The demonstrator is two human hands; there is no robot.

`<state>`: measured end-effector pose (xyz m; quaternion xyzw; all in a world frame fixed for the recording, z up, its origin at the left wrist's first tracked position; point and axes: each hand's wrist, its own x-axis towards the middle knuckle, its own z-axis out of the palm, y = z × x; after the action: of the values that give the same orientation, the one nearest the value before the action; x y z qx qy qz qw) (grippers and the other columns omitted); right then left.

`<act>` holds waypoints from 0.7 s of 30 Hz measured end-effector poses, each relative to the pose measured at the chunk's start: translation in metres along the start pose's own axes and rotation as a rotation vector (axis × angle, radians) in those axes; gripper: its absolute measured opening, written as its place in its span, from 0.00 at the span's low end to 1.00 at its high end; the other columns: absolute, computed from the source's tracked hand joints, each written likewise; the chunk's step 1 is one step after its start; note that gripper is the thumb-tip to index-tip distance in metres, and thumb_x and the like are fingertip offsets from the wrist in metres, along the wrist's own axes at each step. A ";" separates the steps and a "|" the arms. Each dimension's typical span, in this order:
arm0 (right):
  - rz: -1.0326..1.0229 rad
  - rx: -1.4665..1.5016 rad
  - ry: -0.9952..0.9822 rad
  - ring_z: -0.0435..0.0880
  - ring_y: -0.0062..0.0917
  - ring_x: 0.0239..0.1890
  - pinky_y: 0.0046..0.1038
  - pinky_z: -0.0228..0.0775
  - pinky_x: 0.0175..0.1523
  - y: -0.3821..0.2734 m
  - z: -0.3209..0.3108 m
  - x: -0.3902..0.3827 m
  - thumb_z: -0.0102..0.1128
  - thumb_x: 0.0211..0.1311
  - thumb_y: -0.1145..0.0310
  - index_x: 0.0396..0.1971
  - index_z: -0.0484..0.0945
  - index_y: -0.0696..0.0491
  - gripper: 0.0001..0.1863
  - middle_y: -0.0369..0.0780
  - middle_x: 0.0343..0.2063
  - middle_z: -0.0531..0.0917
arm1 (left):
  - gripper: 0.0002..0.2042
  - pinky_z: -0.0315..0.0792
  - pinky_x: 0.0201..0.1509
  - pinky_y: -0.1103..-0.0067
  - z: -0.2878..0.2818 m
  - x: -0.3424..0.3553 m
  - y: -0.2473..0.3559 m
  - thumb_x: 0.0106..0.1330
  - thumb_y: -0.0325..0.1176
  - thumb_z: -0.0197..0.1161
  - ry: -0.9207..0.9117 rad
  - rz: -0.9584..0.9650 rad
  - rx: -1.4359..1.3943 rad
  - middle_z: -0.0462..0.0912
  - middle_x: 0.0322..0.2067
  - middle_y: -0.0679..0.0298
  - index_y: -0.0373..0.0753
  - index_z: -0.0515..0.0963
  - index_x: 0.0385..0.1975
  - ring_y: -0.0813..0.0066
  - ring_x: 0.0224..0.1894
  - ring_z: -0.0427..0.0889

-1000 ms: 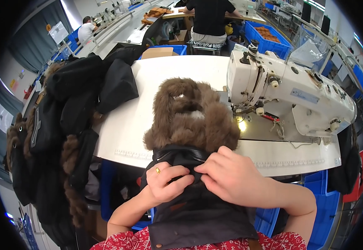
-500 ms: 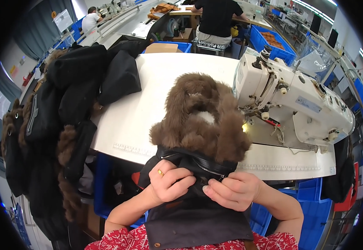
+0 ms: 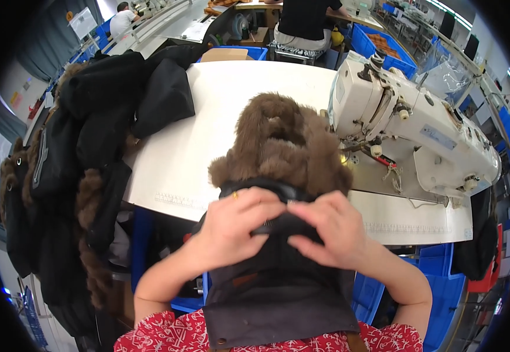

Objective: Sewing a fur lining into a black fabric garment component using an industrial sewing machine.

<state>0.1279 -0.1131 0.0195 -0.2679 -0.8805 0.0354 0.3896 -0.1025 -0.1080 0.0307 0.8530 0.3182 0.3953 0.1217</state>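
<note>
A black garment with thick brown fur trim lies over the sewing table's front edge and hangs toward my lap. My left hand is curled over its black cloth just below the fur, thumb beneath and fingers on top. Facing it, my right hand grips the same cloth between thumb and fingers, the fingertips of both hands nearly meeting. A little metal zip shows between them; my fingers hide the rest. Below, a dark apron covers my lap.
A white sewing machine stands on the right of the white table. Black fur-trimmed garments are heaped at the left. Blue bins sit below the table. Beyond it, a person in black sits on a stool.
Both hands have moved up toward the fur, with thumbs and fingers wider apart around the cloth. The zip, visible before, is now mostly covered. The gap in the fur has turned dark.
</note>
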 end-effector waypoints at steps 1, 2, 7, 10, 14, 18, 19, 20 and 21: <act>0.059 0.059 -0.019 0.77 0.33 0.34 0.31 0.72 0.37 0.004 -0.003 0.005 0.74 0.51 0.67 0.51 0.79 0.57 0.26 0.38 0.35 0.81 | 0.17 0.77 0.39 0.73 -0.010 0.010 0.001 0.47 0.21 0.68 -0.120 -0.109 -0.111 0.82 0.34 0.59 0.37 0.81 0.40 0.57 0.36 0.84; 0.117 0.113 -0.036 0.77 0.33 0.33 0.32 0.71 0.36 0.009 -0.005 0.010 0.73 0.52 0.69 0.50 0.79 0.57 0.24 0.39 0.33 0.81 | 0.17 0.78 0.41 0.72 -0.019 0.019 -0.003 0.50 0.22 0.68 -0.239 -0.214 -0.221 0.82 0.35 0.57 0.36 0.81 0.43 0.55 0.37 0.84; 0.280 0.216 -0.001 0.76 0.33 0.26 0.33 0.70 0.33 0.016 0.010 0.020 0.61 0.67 0.71 0.43 0.82 0.56 0.08 0.41 0.25 0.77 | 0.13 0.74 0.44 0.79 -0.040 0.048 -0.034 0.62 0.26 0.68 -0.608 -0.458 -0.547 0.85 0.35 0.63 0.32 0.80 0.46 0.79 0.38 0.81; 0.333 0.293 0.035 0.78 0.33 0.28 0.30 0.71 0.34 0.017 0.016 0.018 0.59 0.69 0.71 0.44 0.82 0.56 0.08 0.41 0.27 0.79 | 0.13 0.73 0.45 0.82 -0.036 0.048 -0.047 0.64 0.29 0.68 -0.701 -0.593 -0.810 0.84 0.35 0.69 0.33 0.80 0.46 0.84 0.38 0.79; 0.407 0.487 0.188 0.81 0.31 0.31 0.28 0.72 0.37 0.018 0.027 0.023 0.56 0.71 0.72 0.44 0.81 0.57 0.08 0.42 0.29 0.81 | 0.13 0.73 0.46 0.85 -0.029 0.049 -0.050 0.65 0.31 0.70 -0.670 -0.700 -0.975 0.84 0.36 0.71 0.33 0.81 0.47 0.88 0.39 0.78; 0.412 0.510 0.291 0.81 0.29 0.31 0.26 0.72 0.38 0.015 0.031 0.022 0.57 0.71 0.74 0.42 0.81 0.56 0.06 0.41 0.32 0.83 | 0.13 0.75 0.45 0.86 -0.022 0.036 -0.043 0.60 0.26 0.74 -0.646 -0.705 -1.075 0.85 0.35 0.73 0.33 0.83 0.44 0.89 0.38 0.79; 0.396 0.463 0.311 0.81 0.28 0.31 0.26 0.72 0.38 0.014 0.033 0.021 0.58 0.70 0.75 0.41 0.81 0.56 0.05 0.41 0.31 0.83 | 0.12 0.74 0.43 0.86 -0.023 0.036 -0.038 0.59 0.27 0.75 -0.683 -0.695 -1.053 0.85 0.33 0.73 0.34 0.83 0.41 0.89 0.36 0.78; 0.399 0.460 0.317 0.81 0.28 0.31 0.26 0.72 0.38 0.014 0.034 0.021 0.58 0.70 0.75 0.41 0.81 0.56 0.05 0.41 0.31 0.83 | 0.11 0.74 0.41 0.85 -0.023 0.037 -0.031 0.57 0.27 0.77 -0.723 -0.683 -1.033 0.84 0.30 0.74 0.34 0.84 0.37 0.89 0.34 0.78; 0.377 0.415 0.349 0.80 0.28 0.30 0.27 0.72 0.38 0.013 0.036 0.022 0.59 0.69 0.76 0.40 0.81 0.56 0.05 0.40 0.31 0.83 | 0.12 0.73 0.37 0.85 -0.023 0.037 -0.027 0.54 0.30 0.80 -0.790 -0.644 -0.927 0.83 0.27 0.75 0.35 0.82 0.31 0.89 0.31 0.77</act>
<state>0.0960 -0.0861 0.0057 -0.3430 -0.7094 0.2387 0.5675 -0.1133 -0.0645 0.0557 0.6559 0.2855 0.0941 0.6924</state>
